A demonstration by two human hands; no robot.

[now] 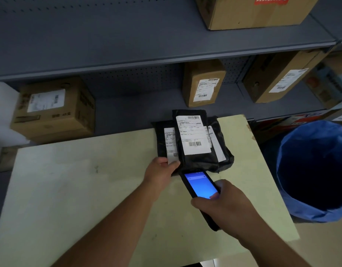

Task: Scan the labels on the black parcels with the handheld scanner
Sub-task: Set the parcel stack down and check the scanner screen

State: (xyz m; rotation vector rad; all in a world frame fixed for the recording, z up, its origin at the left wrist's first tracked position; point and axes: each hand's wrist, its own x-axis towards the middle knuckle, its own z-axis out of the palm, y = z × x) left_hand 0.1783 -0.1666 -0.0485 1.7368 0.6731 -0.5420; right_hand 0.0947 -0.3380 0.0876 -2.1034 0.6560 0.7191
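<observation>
Stacked black parcels (193,143) on table (89,189): lower labels half hidden (print illegible). Left hand (160,174) grips the stack's edge; right hand (224,207) clasps scanner (200,186). Blue bin (313,170) alongside.

Grey metal shelving (127,54) behind a pale table (70,189), blue-lined bin (311,199) beside.

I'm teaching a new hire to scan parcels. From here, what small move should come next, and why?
Probably lift the scanner and tip its front end toward the barcode on the top parcel. The right hand holds it low, its tip at the parcel's near edge, while the left hand steadies the stack.
</observation>
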